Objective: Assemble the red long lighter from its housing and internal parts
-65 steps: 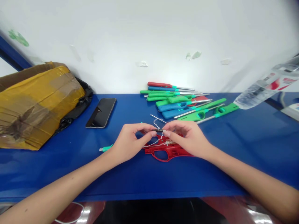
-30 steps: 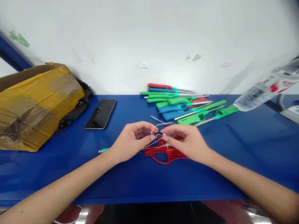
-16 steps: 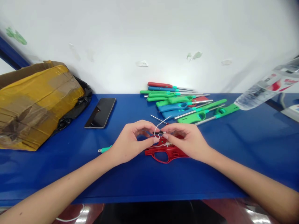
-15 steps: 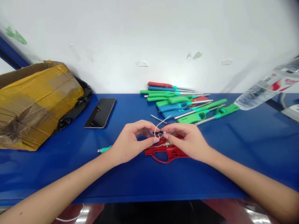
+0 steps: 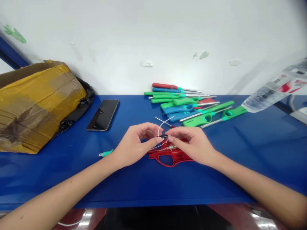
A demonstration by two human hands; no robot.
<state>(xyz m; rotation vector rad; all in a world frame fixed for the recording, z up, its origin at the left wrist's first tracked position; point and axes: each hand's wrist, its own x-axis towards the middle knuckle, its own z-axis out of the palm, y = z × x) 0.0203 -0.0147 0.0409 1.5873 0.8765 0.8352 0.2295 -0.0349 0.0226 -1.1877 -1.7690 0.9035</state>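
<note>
above the red casing (image 5: 178, 157), my left grip (image 5: 141, 143) and right grip (image 5: 189, 142) pinch nearly closed on a small black part (image 5: 164, 136).

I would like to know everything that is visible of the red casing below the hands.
The red casing lies on the blue table, its ribbed inner side facing up. It looks like moulded plastic, with a rounded loop at its near edge. A small pale fitting sits inside. The left hand and right hand partly hide it; whether they touch it, I cannot tell.
</note>
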